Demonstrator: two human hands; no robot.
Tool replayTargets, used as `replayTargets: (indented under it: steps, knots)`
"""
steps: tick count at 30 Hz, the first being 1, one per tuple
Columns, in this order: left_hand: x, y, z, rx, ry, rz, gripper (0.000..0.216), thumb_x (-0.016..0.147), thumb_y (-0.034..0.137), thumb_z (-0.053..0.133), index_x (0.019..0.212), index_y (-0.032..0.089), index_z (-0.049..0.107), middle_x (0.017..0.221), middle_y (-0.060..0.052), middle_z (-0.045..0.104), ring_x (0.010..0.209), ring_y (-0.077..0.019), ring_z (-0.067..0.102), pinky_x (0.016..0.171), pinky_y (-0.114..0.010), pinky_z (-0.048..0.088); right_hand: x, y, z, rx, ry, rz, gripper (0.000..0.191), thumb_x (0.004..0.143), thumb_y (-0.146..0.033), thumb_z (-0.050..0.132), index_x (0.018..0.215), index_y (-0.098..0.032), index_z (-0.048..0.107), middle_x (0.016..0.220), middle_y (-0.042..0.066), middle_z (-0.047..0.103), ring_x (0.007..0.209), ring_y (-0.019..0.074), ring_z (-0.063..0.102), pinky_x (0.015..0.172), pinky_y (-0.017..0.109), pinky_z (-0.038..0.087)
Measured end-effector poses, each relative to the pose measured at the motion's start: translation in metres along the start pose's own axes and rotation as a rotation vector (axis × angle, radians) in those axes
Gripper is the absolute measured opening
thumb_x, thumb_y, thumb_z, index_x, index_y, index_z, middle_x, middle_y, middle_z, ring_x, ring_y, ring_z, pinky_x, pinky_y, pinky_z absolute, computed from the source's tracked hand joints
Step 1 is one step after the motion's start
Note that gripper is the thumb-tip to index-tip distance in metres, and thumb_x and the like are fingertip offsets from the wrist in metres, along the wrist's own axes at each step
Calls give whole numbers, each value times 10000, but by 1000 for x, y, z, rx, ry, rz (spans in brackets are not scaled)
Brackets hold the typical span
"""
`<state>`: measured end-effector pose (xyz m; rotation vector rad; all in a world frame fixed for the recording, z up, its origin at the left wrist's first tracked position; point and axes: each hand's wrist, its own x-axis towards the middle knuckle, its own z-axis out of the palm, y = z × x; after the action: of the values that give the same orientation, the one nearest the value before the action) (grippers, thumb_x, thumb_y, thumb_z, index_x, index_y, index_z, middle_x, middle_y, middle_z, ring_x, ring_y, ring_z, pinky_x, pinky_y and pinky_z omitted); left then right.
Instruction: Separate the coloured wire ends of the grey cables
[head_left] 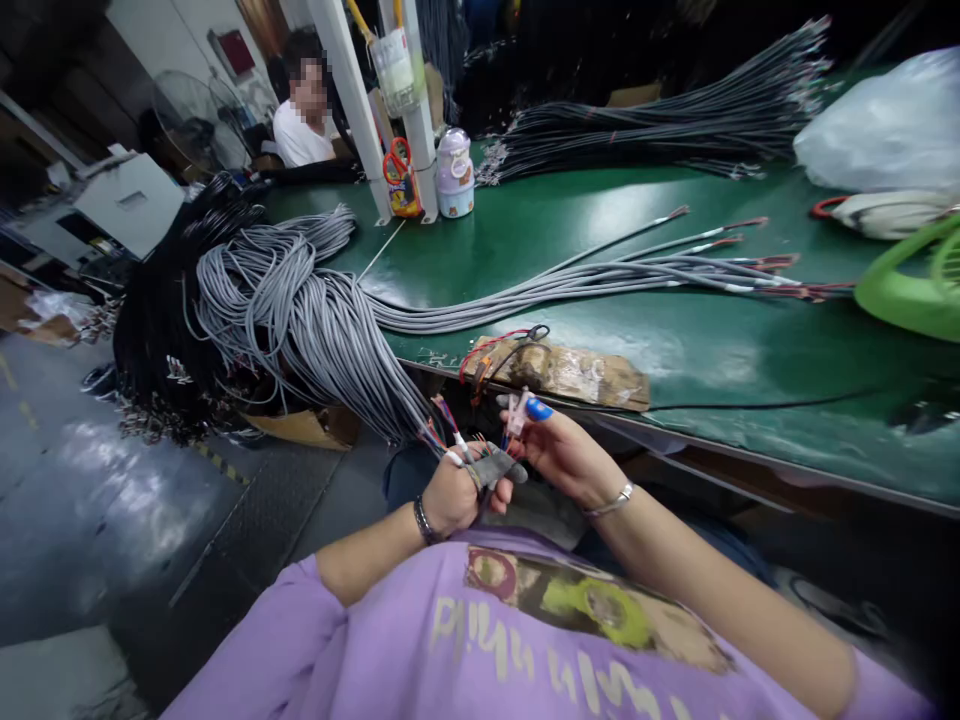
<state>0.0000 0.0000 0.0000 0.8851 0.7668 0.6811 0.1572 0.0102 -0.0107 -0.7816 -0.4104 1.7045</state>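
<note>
My left hand is closed round the end of a grey cable whose coloured wires fan out above the fist. That cable belongs to a thick grey cable bundle hanging off the table edge. My right hand pinches a small white connector between fingertips, one of them capped in blue. Both hands meet just below the green table's front edge.
More grey cables lie across the table, black ones behind. A taped brown block with red and black wires sits at the edge. Scissors, a small jar, a green fan and a plastic bag stand around. Another person sits far left.
</note>
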Motion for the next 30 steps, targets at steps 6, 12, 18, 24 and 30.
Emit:
replayTargets:
  steps: [6,12,18,24,30]
  knots:
    - [17,11,-3,-139,-187,-107,354,637,438,761,668,108,637,399,9,513,294,-80,403,322,-202,277,3,1,-3,-70,-42,-37,280,786,-470,671,809,-194,709,752,35,690,600,134,578,564,256,482]
    - [22,11,-1,-188,-220,-175,337,624,418,750,639,101,636,386,11,483,299,-78,391,320,-205,258,7,9,-5,-227,36,-184,457,769,-652,593,762,-205,689,737,42,688,605,151,578,593,278,475]
    - [23,10,0,-196,-186,-189,336,602,418,755,633,102,643,390,14,476,309,-64,371,322,-199,242,14,10,-6,-13,29,-21,395,745,-587,671,790,-195,695,749,45,712,566,143,584,572,278,490]
    - [24,9,1,-174,-170,-199,355,603,439,753,656,106,643,394,19,476,315,-59,366,333,-199,245,17,10,-6,65,27,-9,321,760,-521,696,795,-201,693,724,26,717,569,140,600,559,268,497]
    - [20,5,1,-81,-96,-146,431,598,517,749,668,110,628,407,23,488,316,-58,370,339,-208,249,11,9,-4,14,-16,-1,428,745,-634,638,772,-208,674,752,35,700,602,136,592,593,264,503]
